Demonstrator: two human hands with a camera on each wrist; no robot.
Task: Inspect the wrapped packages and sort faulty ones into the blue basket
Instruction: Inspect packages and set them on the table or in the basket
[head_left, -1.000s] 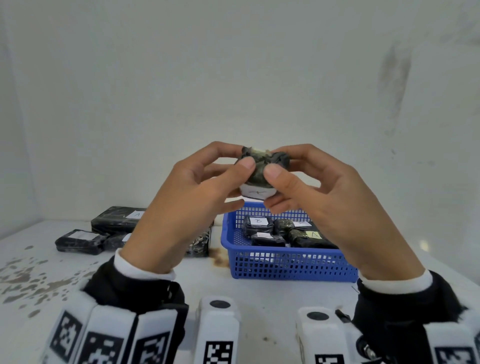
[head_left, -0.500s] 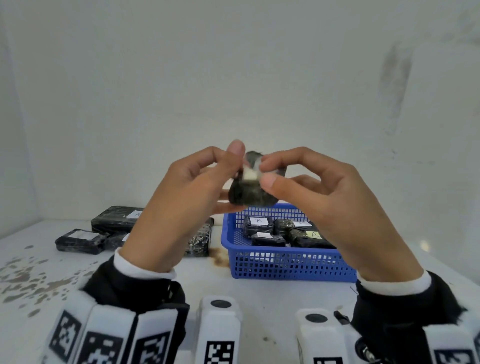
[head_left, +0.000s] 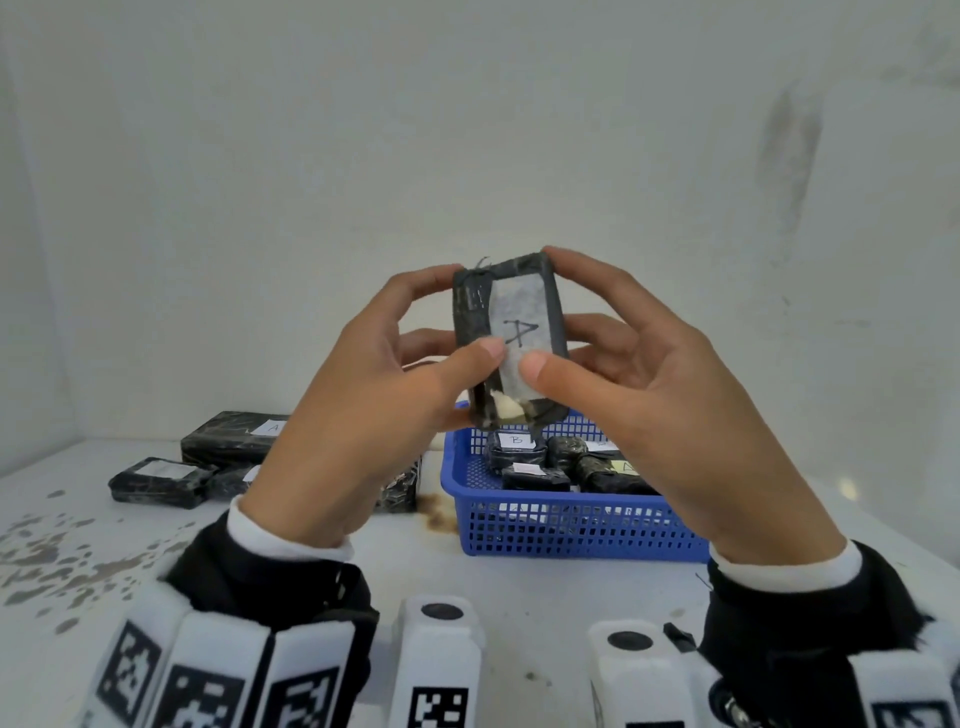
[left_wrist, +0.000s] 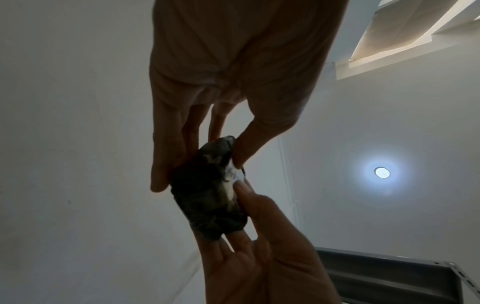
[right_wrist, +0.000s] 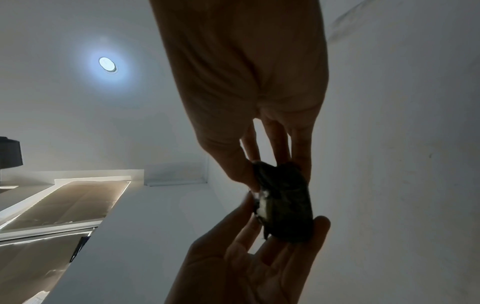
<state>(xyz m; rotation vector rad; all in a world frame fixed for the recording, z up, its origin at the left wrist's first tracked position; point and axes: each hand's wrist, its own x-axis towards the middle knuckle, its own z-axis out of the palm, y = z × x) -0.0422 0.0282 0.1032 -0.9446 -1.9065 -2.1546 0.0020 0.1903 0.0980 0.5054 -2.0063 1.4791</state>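
Both hands hold one black wrapped package (head_left: 524, 306) upright in front of me, above the blue basket (head_left: 571, 525). Its white label with a hand-written "A" faces me. At its lower end the wrap is torn and pale contents (head_left: 506, 413) show. My left hand (head_left: 460, 314) grips the left side, thumb on the label and fingers behind. On the right side my right hand (head_left: 548, 312) grips it the same way. The left wrist view shows the package (left_wrist: 207, 191) from below between the left hand (left_wrist: 198, 172) and the right hand (left_wrist: 249, 246). The right wrist view shows the package (right_wrist: 285, 205) too.
The basket holds several black wrapped packages (head_left: 519, 452), some labelled. More black packages (head_left: 234, 439) (head_left: 156, 480) lie on the stained white table (head_left: 104, 551) at the left, partly behind my left hand. White walls close the back and both sides.
The package has been turned from end-on to upright, so its "A" label and torn lower end now face me. Both hands have shifted their grip around it.
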